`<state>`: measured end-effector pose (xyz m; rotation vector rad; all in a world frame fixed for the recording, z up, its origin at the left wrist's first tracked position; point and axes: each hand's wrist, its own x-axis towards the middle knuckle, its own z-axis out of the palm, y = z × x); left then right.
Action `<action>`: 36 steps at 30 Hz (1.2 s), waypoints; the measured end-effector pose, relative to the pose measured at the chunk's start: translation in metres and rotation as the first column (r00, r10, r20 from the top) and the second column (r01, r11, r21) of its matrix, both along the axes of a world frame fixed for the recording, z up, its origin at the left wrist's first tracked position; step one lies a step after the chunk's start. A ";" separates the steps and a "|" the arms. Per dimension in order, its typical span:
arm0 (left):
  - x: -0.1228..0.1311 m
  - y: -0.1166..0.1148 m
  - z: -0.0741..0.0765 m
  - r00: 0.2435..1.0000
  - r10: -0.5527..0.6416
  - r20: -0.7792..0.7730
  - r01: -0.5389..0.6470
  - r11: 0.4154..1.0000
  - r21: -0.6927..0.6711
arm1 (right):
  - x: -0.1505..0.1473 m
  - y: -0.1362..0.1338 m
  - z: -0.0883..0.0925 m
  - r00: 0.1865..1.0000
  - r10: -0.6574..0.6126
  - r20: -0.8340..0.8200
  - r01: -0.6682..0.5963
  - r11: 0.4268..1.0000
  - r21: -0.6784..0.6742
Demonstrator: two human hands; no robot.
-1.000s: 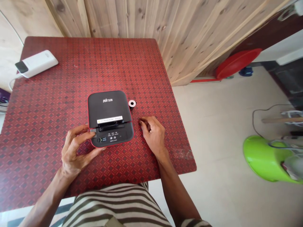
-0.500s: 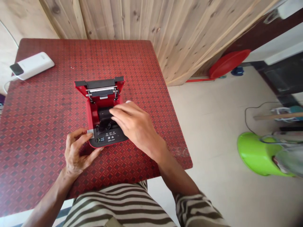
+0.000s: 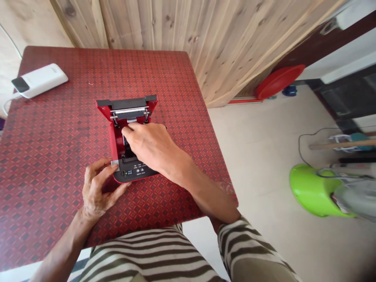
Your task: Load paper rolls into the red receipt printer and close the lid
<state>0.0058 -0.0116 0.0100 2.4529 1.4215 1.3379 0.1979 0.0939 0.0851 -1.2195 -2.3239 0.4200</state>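
A small red-and-black label printer point(image 3: 123, 174) lies on the patterned red table point(image 3: 73, 86) with its lid point(image 3: 133, 102) raised. Buttons and small white print show on its black front panel. My left hand point(image 3: 98, 190) grips the front left corner, fingers on top by a grey patch and thumb along the front edge. Over the printer's inner compartment point(image 3: 120, 143) is my right hand point(image 3: 152, 147), its fingers bent down and pressed together inside. Whether those fingertips hold anything is hidden under the hand, which also covers much of the dark interior.
A white power bank point(image 3: 42, 80) with a cable lies at the table's back left. Wood panelling point(image 3: 164, 23) rises behind the table. On the floor to the right are a green bucket point(image 3: 308, 190), a red basin point(image 3: 280, 82) and a wooden stick point(image 3: 337, 145).
My right hand has moved left and farther over the compartment, covering more of it. The left hand keeps its hold on the corner. The view has shifted slightly.
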 end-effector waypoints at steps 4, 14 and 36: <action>0.000 -0.001 0.000 1.000 0.004 -0.002 -0.004 1.000 -0.007 | 0.048 -0.028 0.035 0.999 0.047 -0.006 -0.047 0.999 0.018; 0.001 0.000 -0.002 1.000 0.007 -0.003 -0.007 1.000 0.005 | 0.108 -0.090 -0.051 0.842 -0.310 -0.442 0.103 0.896 -0.432; 0.002 -0.001 0.000 1.000 -0.007 0.011 0.006 1.000 0.003 | 0.100 0.021 -0.080 0.885 -0.266 -0.382 0.121 0.924 -0.364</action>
